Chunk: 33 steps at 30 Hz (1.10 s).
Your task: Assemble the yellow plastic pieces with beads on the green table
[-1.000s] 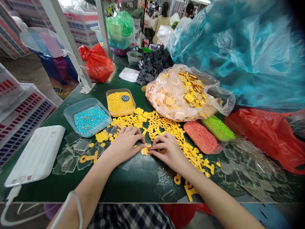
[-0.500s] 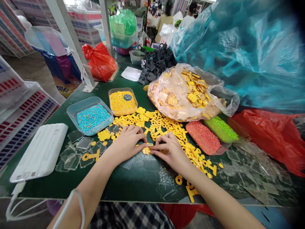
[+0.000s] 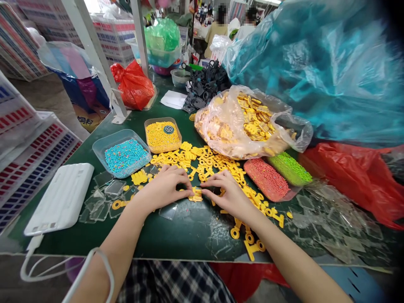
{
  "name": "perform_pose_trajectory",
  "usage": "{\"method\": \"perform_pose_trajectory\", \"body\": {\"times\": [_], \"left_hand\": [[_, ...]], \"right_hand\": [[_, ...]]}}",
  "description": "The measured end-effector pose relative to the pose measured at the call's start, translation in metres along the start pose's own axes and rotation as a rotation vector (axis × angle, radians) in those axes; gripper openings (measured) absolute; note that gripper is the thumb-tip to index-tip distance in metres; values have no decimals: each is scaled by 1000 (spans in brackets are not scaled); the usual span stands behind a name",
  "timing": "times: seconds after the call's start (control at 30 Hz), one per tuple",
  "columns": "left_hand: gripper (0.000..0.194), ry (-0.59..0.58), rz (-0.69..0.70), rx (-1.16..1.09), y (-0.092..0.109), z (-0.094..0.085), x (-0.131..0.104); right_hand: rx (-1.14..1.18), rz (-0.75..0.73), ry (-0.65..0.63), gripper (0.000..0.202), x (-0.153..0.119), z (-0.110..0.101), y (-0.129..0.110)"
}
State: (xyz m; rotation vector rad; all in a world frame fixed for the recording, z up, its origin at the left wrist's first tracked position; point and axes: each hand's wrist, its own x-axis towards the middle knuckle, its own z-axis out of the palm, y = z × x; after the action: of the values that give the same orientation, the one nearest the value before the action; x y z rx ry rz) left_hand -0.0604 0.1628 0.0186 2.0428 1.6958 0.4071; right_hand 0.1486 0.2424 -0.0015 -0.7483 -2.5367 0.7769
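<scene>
1. Yellow piece (image 3: 197, 194) sits over the green table (image 3: 183, 237), nearer than the heaped yellow parts (image 3: 217, 163)
2. Left hand (image 3: 167, 186): thumb and forefinger narrow, at its left edge
3. Right hand (image 3: 229, 194): fingertips slightly parted, by its right edge; whether gripping, cannot tell

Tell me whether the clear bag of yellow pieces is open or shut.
Open. The bag gapes, its loose plastic spread around the yellow pieces that show through the mouth; no knot is visible.
</scene>
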Motion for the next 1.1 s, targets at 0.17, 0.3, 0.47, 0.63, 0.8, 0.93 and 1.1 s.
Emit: {"method": "perform_pose_trajectory", "body": {"times": [0.17,0.3,0.47,0.63,0.8,0.93,1.1], "left_hand": [[15,-201,22,-99,7,-9,-13],[13,-270,-55,-58,11,-11,-19],[11,-340,-110,-66,9,-11,-14],[15,-325,-176,-69,8,-13,-11],[16,-296,-216,-110,6,-13,-10],[13,-297,-194,-105,5,-12,-10],[11,-287,-163,-92,5,-11,-10]], "right_hand": [[-46,-40,-39,22,-3,-2,-5],[-73,-47,-60,24,-4,-3,-4],[-81,-34,-125,25,-3,-7,-4],[-99,-38,-197,12,-1,-13,-9],[-119,-81,-216,13,-1,-13,-7],[-194,-174,-231,18,-2,-14,-5],[-301,-303,-213,17,-3,-17,-6]]}}
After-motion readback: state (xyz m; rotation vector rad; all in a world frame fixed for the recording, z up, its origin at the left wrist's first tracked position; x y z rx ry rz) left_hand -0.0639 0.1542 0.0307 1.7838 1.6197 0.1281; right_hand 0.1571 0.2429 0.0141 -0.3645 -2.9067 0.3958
